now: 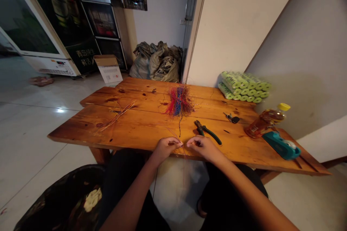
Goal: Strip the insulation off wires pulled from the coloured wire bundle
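Over the front edge of the table, my left hand pinches a few thin reddish wires; their ends hang below the edge. My right hand is just to the right, thumb and fingertips closed together, and whatever they hold is too small to make out. Beyond both hands lies a tangled bundle of red, blue and yellow thin wires. A short dark beaded-looking strand runs from it toward me. Dark-handled pliers rest just behind my right hand.
On the wooden table, several loose wires lie left. Keys, a yellow-capped bottle, a teal tape dispenser and green-wrapped rolls stand right. A black-lined bin is at lower left.
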Demonstrator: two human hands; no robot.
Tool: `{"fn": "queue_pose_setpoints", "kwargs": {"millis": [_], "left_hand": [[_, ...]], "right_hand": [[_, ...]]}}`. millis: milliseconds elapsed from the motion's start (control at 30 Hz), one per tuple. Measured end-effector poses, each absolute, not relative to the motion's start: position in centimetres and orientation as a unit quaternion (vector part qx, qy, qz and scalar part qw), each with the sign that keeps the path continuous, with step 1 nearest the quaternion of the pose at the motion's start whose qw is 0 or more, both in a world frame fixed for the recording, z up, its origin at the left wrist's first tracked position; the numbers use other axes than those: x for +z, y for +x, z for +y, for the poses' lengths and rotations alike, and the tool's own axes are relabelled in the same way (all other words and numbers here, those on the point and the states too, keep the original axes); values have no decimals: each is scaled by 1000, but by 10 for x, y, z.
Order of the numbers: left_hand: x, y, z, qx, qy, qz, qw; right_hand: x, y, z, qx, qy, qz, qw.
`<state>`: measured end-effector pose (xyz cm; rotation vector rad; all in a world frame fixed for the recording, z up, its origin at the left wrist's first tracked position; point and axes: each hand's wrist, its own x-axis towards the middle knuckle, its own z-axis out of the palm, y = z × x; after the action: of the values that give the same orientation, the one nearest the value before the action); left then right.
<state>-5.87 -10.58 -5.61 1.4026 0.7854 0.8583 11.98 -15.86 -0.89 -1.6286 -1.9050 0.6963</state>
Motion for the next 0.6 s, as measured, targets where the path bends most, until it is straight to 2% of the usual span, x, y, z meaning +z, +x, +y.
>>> {"fn": "queue_pose_setpoints", "kwargs": {"millis": [300, 600], "left_hand": [[-63, -56, -107, 373, 595, 325, 633], [-67, -54, -108, 380, 609, 315, 620]], "right_hand": [[-5, 102, -159, 224, -647, -707, 178], [-1, 94, -166, 126, -695, -698, 121]]}}
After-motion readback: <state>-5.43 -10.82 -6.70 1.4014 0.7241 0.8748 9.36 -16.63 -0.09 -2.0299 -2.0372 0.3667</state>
